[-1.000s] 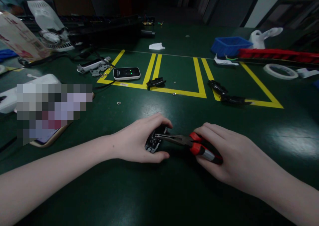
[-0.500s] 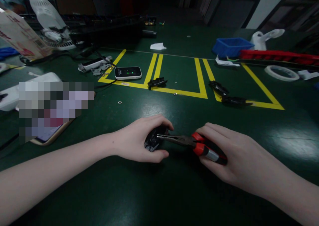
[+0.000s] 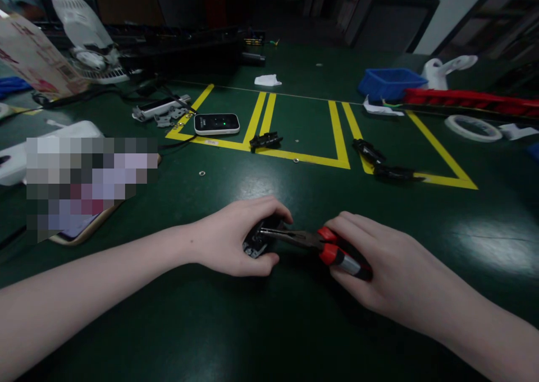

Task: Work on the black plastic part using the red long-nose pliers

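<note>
A small black part (image 3: 255, 244) sits in my left hand (image 3: 236, 239), with the fingers curled over its far side and the thumb along its near side. My right hand (image 3: 379, 258) is wrapped round red and black pliers (image 3: 332, 254). Their long metal nose points left and its tip reaches the black part. Whether the jaws pinch anything is too small to tell. Both hands are low over the green table (image 3: 219, 326).
Beyond the hands, yellow tape (image 3: 311, 158) marks boxes holding black parts (image 3: 266, 141) and a white-edged device (image 3: 217, 123). A phone (image 3: 90, 224) lies at left. Farther right are a blue bin (image 3: 389, 84), red strip (image 3: 467, 100) and tape roll (image 3: 473, 128).
My right hand and the pliers have shifted slightly left, with the tip farther over the black part. My left hand has barely moved.
</note>
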`<action>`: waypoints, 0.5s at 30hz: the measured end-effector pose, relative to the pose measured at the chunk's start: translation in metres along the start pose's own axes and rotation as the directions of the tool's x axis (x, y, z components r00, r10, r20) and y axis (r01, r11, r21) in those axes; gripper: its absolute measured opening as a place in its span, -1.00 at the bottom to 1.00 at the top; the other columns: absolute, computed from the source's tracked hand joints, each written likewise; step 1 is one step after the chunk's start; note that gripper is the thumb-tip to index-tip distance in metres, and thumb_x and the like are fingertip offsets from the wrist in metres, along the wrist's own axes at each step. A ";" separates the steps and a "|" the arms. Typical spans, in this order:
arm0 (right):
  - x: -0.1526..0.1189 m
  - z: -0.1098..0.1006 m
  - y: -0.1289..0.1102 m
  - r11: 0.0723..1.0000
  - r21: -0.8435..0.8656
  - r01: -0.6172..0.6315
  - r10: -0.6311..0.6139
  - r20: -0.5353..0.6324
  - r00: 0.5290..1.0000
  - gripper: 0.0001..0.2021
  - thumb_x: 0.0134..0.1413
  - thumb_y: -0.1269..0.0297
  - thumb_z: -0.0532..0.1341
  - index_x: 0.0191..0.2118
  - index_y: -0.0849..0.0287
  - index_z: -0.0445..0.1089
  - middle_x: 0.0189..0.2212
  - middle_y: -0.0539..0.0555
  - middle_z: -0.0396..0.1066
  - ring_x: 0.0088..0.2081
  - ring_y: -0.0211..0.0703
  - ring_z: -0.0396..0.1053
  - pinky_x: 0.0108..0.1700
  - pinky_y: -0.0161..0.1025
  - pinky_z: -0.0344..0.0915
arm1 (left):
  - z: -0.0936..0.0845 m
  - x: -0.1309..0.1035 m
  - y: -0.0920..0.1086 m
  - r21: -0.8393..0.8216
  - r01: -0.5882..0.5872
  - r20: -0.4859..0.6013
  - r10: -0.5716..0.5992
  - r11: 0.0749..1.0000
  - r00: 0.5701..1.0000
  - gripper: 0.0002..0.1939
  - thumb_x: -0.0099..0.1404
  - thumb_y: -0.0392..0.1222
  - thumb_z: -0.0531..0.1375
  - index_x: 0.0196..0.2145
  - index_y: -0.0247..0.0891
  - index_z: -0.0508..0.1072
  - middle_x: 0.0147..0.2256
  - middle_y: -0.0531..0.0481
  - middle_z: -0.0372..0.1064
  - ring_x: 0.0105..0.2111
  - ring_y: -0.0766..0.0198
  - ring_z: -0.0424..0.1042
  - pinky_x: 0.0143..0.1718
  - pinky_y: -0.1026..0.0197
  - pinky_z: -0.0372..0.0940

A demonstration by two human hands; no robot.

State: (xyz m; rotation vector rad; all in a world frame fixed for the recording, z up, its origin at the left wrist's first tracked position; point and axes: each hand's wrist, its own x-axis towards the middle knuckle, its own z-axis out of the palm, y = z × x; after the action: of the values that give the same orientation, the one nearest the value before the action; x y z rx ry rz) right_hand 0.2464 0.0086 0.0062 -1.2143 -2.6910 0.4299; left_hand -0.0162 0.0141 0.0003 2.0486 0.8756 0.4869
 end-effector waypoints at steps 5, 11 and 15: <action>-0.001 -0.003 -0.001 1.000 0.022 -0.020 0.019 0.031 0.999 -0.77 -0.02 0.30 0.21 -0.16 0.06 0.35 -0.29 0.06 0.45 -0.34 -0.06 0.44 -0.42 -0.15 0.37 | 0.000 0.000 0.000 -0.015 0.008 0.006 -0.007 1.000 1.000 -0.55 0.14 -0.26 0.31 -0.01 -0.31 0.35 -0.09 -0.06 0.39 -0.14 0.17 0.39 -0.09 0.13 0.32; -0.005 -0.007 0.004 1.000 0.010 -0.004 0.003 0.036 0.999 -0.76 -0.02 0.31 0.21 -0.16 0.04 0.33 -0.29 0.07 0.45 -0.36 -0.06 0.45 -0.45 -0.16 0.36 | -0.001 0.000 -0.002 -0.035 0.010 -0.001 -0.010 0.999 1.000 -0.55 0.12 -0.23 0.31 -0.02 -0.27 0.36 -0.10 -0.06 0.40 -0.15 0.14 0.40 -0.13 0.11 0.33; -0.005 -0.007 0.004 1.000 -0.006 -0.008 0.008 0.050 0.999 -0.76 -0.03 0.30 0.22 -0.16 0.04 0.32 -0.29 0.06 0.44 -0.35 -0.05 0.45 -0.45 -0.15 0.37 | -0.001 0.000 -0.002 -0.031 0.003 0.006 -0.002 1.000 1.000 -0.55 0.13 -0.23 0.31 -0.01 -0.28 0.36 -0.09 -0.06 0.40 -0.15 0.15 0.39 -0.11 0.11 0.33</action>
State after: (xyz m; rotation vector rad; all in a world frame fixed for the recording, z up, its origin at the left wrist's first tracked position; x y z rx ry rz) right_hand 0.2548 0.0089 0.0116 -1.2319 -2.7316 0.4600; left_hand -0.0181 0.0156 -0.0008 2.0192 0.8617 0.4902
